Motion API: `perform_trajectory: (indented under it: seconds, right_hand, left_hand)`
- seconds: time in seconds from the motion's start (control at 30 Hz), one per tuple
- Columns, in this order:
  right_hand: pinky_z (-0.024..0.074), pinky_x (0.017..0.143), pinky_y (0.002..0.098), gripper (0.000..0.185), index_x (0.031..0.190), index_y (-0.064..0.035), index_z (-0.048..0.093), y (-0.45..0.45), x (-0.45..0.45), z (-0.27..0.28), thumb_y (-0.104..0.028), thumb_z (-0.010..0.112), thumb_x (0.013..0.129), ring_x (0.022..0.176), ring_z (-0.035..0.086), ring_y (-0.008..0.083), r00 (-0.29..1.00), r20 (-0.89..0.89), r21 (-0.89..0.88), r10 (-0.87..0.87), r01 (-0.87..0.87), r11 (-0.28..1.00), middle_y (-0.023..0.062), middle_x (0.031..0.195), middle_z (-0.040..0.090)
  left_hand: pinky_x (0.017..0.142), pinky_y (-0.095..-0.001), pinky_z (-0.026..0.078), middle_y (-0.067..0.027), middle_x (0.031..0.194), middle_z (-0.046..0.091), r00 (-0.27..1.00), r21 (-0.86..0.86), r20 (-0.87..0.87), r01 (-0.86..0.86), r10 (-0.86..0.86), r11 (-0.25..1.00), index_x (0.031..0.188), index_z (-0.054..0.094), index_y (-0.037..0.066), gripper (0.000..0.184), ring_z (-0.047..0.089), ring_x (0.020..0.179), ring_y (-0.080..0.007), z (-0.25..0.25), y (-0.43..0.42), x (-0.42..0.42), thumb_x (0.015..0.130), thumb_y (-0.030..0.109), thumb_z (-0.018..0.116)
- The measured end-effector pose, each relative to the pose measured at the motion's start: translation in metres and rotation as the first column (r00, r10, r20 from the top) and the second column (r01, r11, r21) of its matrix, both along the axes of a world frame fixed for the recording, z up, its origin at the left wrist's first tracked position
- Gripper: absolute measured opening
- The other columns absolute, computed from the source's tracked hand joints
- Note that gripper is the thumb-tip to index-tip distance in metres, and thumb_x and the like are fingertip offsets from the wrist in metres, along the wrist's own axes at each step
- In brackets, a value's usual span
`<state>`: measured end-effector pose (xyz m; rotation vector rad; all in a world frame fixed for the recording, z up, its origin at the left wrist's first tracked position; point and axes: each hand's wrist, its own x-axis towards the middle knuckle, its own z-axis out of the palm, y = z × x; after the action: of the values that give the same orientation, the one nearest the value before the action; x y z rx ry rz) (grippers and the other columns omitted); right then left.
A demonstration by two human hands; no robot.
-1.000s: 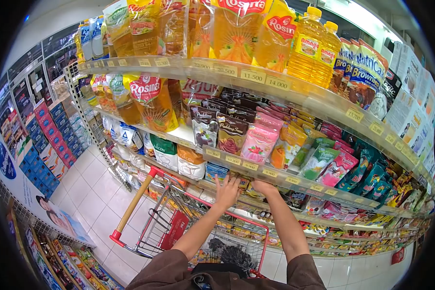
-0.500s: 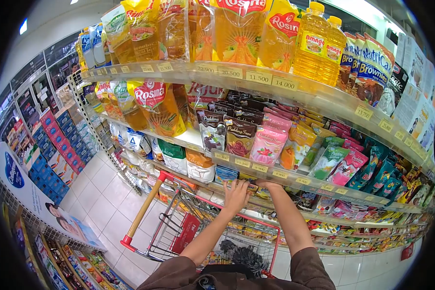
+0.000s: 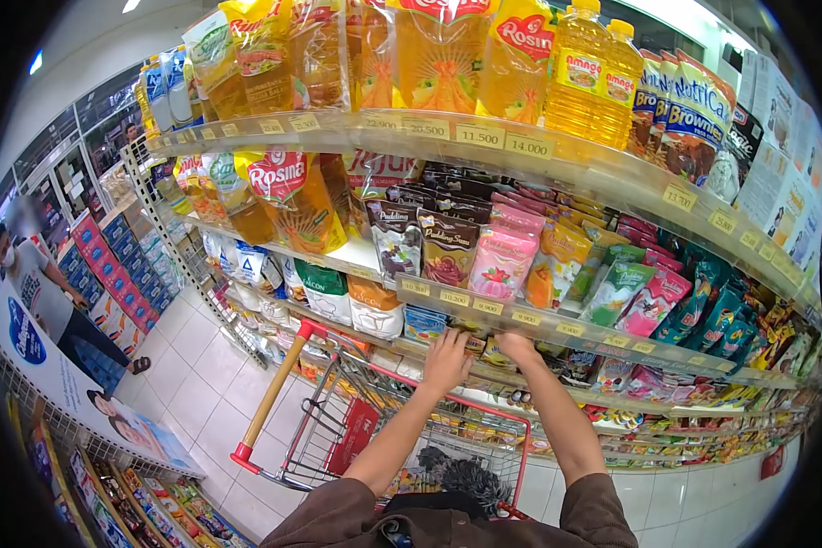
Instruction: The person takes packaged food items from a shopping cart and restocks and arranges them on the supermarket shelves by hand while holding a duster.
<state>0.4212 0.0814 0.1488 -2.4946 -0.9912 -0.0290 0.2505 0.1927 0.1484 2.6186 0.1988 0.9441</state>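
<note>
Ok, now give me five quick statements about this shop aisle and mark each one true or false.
1. The left hand and the right hand are both below the pudding shelf's price strip. True.
2. The yellow-capped bottles stand on the bottom shelf. False: the yellow-capped bottles stand on the top shelf in view.
3. The front pink packet stands between a brown packet and an orange packet. True.
4. The sleeves over the reaching arms are white. False: the sleeves are brown.
5. The cart's handle is to the left of the left hand. True.
</note>
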Motion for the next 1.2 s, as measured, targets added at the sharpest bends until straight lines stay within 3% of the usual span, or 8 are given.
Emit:
perform_trajectory:
  seconds: [0.3,0.37,0.53,0.63,0.9,0.97,1.07,1.2]
  right_hand:
    - [0.0324,0.106,0.0412,0.045,0.127,-0.0071,0.052,-0.077,0.059,-0.035,-0.036,0.048,0.092,0.125,0.044,0.0333,0.988,-0.138,0.094,0.067,-0.055,0.994,0.0164,0.134,0.051]
    - [0.0348,0.105,0.0406,0.039,0.123,-0.0071,0.055,-0.095,0.057,-0.025,-0.032,0.049,0.093,0.12,0.048,0.0325,0.999,-0.023,0.035,-0.04,0.04,0.999,0.0174,0.127,0.056]
    - [0.0391,0.1,0.039,0.034,0.117,-0.0045,0.056,-0.147,0.083,-0.046,-0.024,0.049,0.091,0.117,0.049,0.0278,0.863,-0.441,0.309,-0.246,0.403,0.861,0.0155,0.123,0.055]
    - [0.0375,0.1,0.0384,0.035,0.119,-0.0026,0.055,-0.175,0.044,0.016,-0.022,0.049,0.09,0.118,0.048,0.0281,0.935,-0.059,0.137,-0.351,0.356,0.924,0.0148,0.122,0.056]
    - [0.039,0.098,0.0346,0.032,0.12,-0.0017,0.055,-0.22,0.076,-0.046,-0.013,0.055,0.09,0.115,0.051,0.0256,0.861,-0.507,0.632,0.043,0.338,0.697,0.0138,0.123,0.057]
    - [0.0374,0.1,0.0367,0.033,0.118,-0.003,0.057,-0.222,0.076,-0.037,-0.02,0.056,0.09,0.118,0.05,0.0295,0.856,-0.517,0.548,-0.016,0.345,0.762,0.0144,0.122,0.058]
    - [0.0332,0.104,0.0437,0.041,0.119,-0.0059,0.057,-0.22,0.09,-0.036,-0.035,0.052,0.09,0.118,0.048,0.0369,0.991,-0.045,0.145,-0.128,0.133,0.98,0.0167,0.126,0.056]
    - [0.032,0.105,0.0457,0.048,0.123,-0.0097,0.056,-0.193,0.096,-0.03,-0.044,0.043,0.09,0.123,0.045,0.0347,0.996,-0.032,-0.162,-0.085,0.078,0.984,0.0165,0.131,0.052]
  left_hand:
    - [0.094,-0.0492,0.038,-0.0156,0.124,0.048,0.996,-0.07,-0.088,-0.001,-0.005,0.998,0.121,0.049,0.007,0.052,0.044,0.117,-0.0382,-0.001,-0.001,0.003,0.075,0.019,0.068]
    - [0.093,-0.0498,0.039,-0.0163,0.124,0.048,0.997,-0.066,-0.08,-0.024,0.018,0.998,0.121,0.049,0.007,0.053,0.045,0.116,-0.0385,-0.004,-0.001,0.007,0.074,0.02,0.069]
    - [0.091,-0.0499,0.04,-0.017,0.122,0.049,0.994,-0.089,-0.105,-0.048,0.039,0.995,0.119,0.051,0.008,0.052,0.047,0.113,-0.0387,-0.001,-0.004,0.009,0.073,0.021,0.071]
    - [0.092,-0.0503,0.038,-0.0161,0.12,0.049,0.991,-0.099,-0.116,-0.08,0.068,0.992,0.118,0.052,0.008,0.051,0.045,0.113,-0.0377,-0.001,-0.008,0.012,0.073,0.022,0.071]
    - [0.091,-0.0498,0.033,-0.0145,0.112,0.051,0.989,0.004,0.032,-0.145,0.145,0.989,0.112,0.055,0.009,0.043,0.043,0.11,-0.0342,0.022,-0.061,0.029,0.076,0.025,0.07]
    - [0.091,-0.0492,0.034,-0.0144,0.112,0.053,0.998,0.011,0.047,-0.048,0.048,0.999,0.112,0.055,0.009,0.041,0.043,0.11,-0.0336,0.019,-0.078,0.033,0.076,0.023,0.069]
    - [0.086,-0.0422,0.041,-0.0104,0.101,0.059,0.972,-0.077,0.068,0.229,-0.224,0.97,0.103,0.058,0.008,0.028,0.053,0.1,-0.0307,0.017,-0.101,0.041,0.08,0.022,0.066]
    - [0.091,-0.0438,0.044,-0.0133,0.105,0.059,0.893,-0.294,-0.151,0.368,-0.423,0.882,0.108,0.058,0.009,0.032,0.054,0.105,-0.0352,0.009,-0.125,0.053,0.081,0.022,0.066]
